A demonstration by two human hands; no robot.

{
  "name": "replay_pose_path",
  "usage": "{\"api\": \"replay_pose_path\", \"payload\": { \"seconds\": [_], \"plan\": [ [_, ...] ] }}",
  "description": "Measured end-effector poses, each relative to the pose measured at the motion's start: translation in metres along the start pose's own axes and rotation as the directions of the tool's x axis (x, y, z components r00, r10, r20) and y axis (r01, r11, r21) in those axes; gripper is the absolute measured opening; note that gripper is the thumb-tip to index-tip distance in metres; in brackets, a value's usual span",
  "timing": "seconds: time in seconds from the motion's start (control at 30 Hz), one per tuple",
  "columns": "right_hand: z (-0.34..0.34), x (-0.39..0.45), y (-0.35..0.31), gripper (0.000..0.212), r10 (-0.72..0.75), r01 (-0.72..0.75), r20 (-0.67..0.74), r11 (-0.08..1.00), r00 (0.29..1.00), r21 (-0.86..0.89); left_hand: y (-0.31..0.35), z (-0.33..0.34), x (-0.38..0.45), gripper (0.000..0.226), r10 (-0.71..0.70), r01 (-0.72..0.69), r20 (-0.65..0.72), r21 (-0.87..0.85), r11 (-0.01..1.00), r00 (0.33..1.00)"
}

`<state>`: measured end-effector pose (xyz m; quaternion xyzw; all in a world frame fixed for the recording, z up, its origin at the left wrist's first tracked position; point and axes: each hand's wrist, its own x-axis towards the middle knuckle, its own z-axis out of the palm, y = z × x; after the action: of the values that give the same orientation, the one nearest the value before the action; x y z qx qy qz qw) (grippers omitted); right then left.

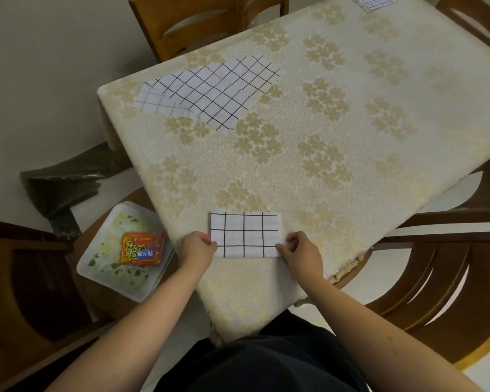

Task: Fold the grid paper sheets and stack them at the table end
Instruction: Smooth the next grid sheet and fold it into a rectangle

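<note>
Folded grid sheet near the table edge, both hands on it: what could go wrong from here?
1. The left hand and right hand pinch only the near corners of the folded grid sheet; lifted that way, the fold may spring open.
2. The loose grid sheets overlap unevenly by the table's left edge; picking one could drag another off the tablecloth.
3. The stack lies at the far end, a long reach.

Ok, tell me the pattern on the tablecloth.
Cream tablecloth with clusters of gold flowers, seen in the head view.

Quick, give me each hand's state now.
Left hand: pinching the folded sheet's left edge.
Right hand: pinching its right edge.
</note>
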<state>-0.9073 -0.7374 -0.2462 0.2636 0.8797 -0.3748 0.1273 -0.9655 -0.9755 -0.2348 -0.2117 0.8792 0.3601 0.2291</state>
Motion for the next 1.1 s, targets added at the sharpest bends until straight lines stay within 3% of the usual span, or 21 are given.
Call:
{"api": "replay_pose_path", "payload": {
  "seconds": [0.13,0.3,0.43,0.53,0.7,0.83,0.9,1.0,1.1],
  "plan": [
    [0.0,0.001,0.001,0.028,-0.003,0.003,-0.002,1.0,1.0,-0.007,0.001,-0.003,0.001,0.017,0.004,0.001,0.036,-0.13,0.991,0.999],
    [0.0,0.001,0.0,0.028,-0.009,0.009,0.001,1.0,1.0,-0.005,0.006,-0.007,0.001,0.036,-0.159,0.241,0.202,-0.492,0.836,0.966],
    [0.0,0.001,-0.001,0.028,0.0,-0.001,0.005,1.0,1.0,0.008,0.013,-0.021,0.004,0.034,-0.16,0.329,0.35,-0.502,0.8,0.923],
    [-0.002,0.001,-0.002,0.027,0.016,-0.016,0.016,1.0,1.0,0.026,0.015,-0.025,0.009,0.02,-0.09,0.259,0.367,-0.444,0.858,0.926],
    [-0.005,-0.002,-0.006,0.032,0.026,-0.028,0.019,0.992,0.999,0.122,0.013,-0.04,0.011,0.009,0.15,-0.043,0.322,-0.316,0.948,0.935],
    [-0.008,-0.007,-0.019,0.04,0.007,-0.017,0.037,0.958,0.999,0.285,0.019,-0.063,-0.007,0.007,0.359,-0.278,0.374,-0.254,0.926,0.855],
    [-0.01,-0.009,-0.026,0.046,0.011,-0.054,0.112,0.92,0.994,0.389,0.023,-0.073,-0.018,0.012,0.409,-0.294,0.421,-0.313,0.903,0.81],
    [-0.011,-0.01,-0.037,0.055,0.006,-0.218,0.346,0.785,0.938,0.579,0.025,-0.085,-0.028,0.018,0.437,-0.25,0.459,-0.413,0.876,0.773],
    [-0.015,-0.015,-0.047,0.027,-0.03,-0.345,0.483,0.662,0.875,0.666,0.022,-0.091,-0.03,0.023,0.405,-0.159,0.453,-0.488,0.858,0.794]
  ]
}}
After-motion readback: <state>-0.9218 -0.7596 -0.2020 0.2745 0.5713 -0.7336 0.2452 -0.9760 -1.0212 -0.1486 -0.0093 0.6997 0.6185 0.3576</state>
